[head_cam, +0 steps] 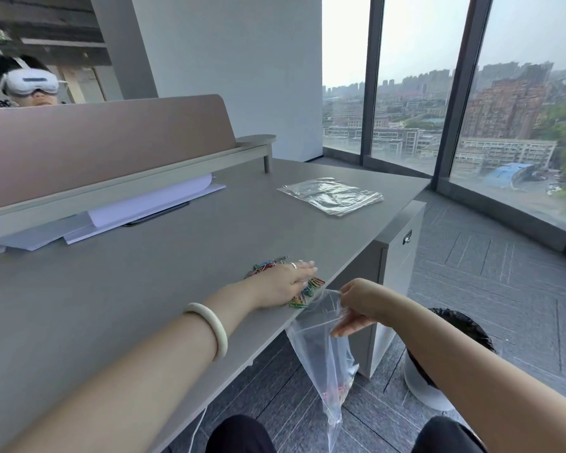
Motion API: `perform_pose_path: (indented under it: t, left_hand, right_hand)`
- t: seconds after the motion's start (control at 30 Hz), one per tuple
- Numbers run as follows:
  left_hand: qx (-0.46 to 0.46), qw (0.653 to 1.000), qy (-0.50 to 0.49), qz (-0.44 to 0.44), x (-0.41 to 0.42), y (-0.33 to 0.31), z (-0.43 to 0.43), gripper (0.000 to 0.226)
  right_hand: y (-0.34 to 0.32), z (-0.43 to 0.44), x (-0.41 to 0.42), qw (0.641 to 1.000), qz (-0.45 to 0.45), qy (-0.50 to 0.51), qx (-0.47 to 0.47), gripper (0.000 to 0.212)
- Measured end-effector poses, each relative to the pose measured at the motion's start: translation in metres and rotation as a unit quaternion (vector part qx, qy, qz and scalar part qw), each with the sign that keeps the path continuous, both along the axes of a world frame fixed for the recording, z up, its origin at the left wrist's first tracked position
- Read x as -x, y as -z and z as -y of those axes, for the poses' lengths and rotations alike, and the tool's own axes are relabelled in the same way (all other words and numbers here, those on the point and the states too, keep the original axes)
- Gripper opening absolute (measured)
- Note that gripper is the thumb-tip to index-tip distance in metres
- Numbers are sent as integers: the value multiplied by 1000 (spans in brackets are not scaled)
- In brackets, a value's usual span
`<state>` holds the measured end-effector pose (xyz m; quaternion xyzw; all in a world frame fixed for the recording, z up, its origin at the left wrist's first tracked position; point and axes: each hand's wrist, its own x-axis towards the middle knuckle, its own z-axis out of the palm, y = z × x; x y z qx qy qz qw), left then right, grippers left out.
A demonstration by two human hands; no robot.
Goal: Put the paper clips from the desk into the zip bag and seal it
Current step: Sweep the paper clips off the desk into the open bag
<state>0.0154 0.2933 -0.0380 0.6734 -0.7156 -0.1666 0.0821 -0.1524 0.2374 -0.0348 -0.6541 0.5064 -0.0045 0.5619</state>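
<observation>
Coloured paper clips lie in a loose pile at the near edge of the grey desk, partly under the left hand, which rests flat on them, fingers spread. The right hand pinches the rim of a clear zip bag, mouth open just below the desk edge; a few clips sit at its bottom. A stack of spare bags lies farther back on the desk, a bin on the floor beside.
</observation>
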Motion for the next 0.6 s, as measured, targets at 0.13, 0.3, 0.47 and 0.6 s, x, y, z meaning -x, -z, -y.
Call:
perform_pose_path:
  t: [0.13, 0.3, 0.47, 0.6]
  left_hand:
    - [-23, 999, 31, 25, 7, 8, 1, 46]
    - [-26, 997, 73, -2, 10, 0, -13, 45]
    - [26, 999, 20, -7, -13, -23, -27, 44]
    - [-17, 996, 29, 87, -20, -5, -44, 48]
  right_hand:
    - [-2, 2, 0, 1000, -11, 0, -24, 19]
    - [-1, 3, 0, 1000, -9, -5, -13, 25]
    - [6, 6, 3, 1000, -12, -28, -5, 25]
    - [15, 6, 2, 999, 5, -12, 47, 20]
